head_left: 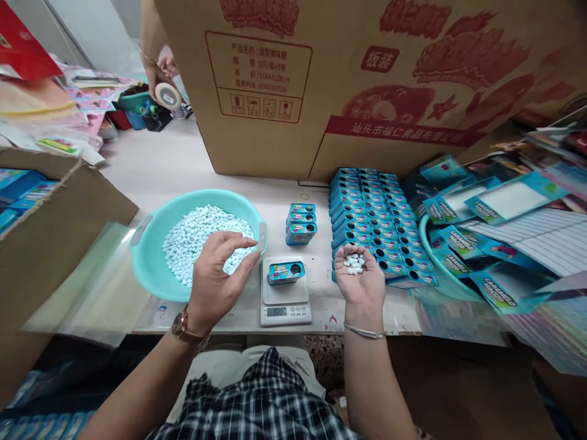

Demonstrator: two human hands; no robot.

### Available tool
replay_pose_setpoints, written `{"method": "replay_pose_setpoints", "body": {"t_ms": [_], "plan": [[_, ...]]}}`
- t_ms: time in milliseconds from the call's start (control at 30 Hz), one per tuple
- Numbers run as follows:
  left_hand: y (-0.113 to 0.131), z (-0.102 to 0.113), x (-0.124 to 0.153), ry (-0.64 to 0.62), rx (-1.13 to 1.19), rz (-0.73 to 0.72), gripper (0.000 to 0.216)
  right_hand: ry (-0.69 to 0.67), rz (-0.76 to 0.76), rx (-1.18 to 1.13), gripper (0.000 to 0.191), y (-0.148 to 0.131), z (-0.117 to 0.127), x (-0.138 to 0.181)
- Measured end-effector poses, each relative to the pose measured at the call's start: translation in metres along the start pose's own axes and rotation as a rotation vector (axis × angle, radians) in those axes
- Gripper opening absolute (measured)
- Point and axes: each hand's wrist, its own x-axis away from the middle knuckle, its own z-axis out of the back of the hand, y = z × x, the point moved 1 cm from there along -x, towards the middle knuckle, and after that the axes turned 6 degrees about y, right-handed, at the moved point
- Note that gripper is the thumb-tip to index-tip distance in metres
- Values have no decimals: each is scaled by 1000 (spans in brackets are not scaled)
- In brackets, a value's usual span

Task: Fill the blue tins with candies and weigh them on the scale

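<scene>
My left hand [220, 278] hovers over the right side of a turquoise basin [151, 269] filled with small pale candies [197, 229]. Its thumb and index finger curve toward each other with a small gap, and I see nothing between them. My right hand [364, 284] is cupped palm up, holding a little heap of the candies [354, 263]. Between my hands a small blue candy box [287, 272] lies on a white digital scale [285, 315] with a lit display. Behind the scale stands a short row of similar blue boxes [301, 225].
Many blue boxes stand in packed rows [367, 214] beside my right hand. A basin [431, 260] at right overflows with flattened packaging [509, 198]. A big carton [266, 143] blocks the back; another carton [92, 201] stands left. Another person's hand [158, 70] holds a tape roll [168, 96].
</scene>
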Motion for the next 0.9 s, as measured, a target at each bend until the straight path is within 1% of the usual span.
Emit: {"method": "replay_pose_setpoints", "body": {"t_ms": [100,167,233,300,333,367,433,500,633,700,800,867,900], "plan": [[-5,-4,5,-48,-13,-21,14,6,11,-2,20,1,-4,3],[-7,-10,8,-104,-58,-54,19,5,11,-2,22,3,-5,4],[-8,-22,14,-226,-159,-111,38,-1,9,3,21,5,-5,3],[-10,-39,21,-397,-278,-185,58,-27,15,21,17,7,-3,2],[-11,-48,24,-479,-327,-219,60,-50,18,33,14,8,-2,1],[-11,-56,26,-543,-362,-247,55,-72,21,44,13,9,-1,0],[-12,-72,24,-607,-399,-285,38,-82,20,42,12,9,1,-2],[-12,-87,15,-592,-407,-306,30,-58,10,12,12,7,3,-2],[-15,-119,-14,-518,-426,-328,34,-32,-4,-56,11,1,7,-1],[-18,-137,-24,-527,-465,-324,34,-37,4,-61,10,-2,10,-2],[-21,-159,-30,-563,-524,-313,32,-66,26,-40,10,-5,16,-6],[-22,-169,-29,-562,-548,-299,40,-86,48,-37,10,-6,20,-9],[-22,-173,-28,-554,-556,-292,50,-95,56,-36,11,-7,22,-11]]}}
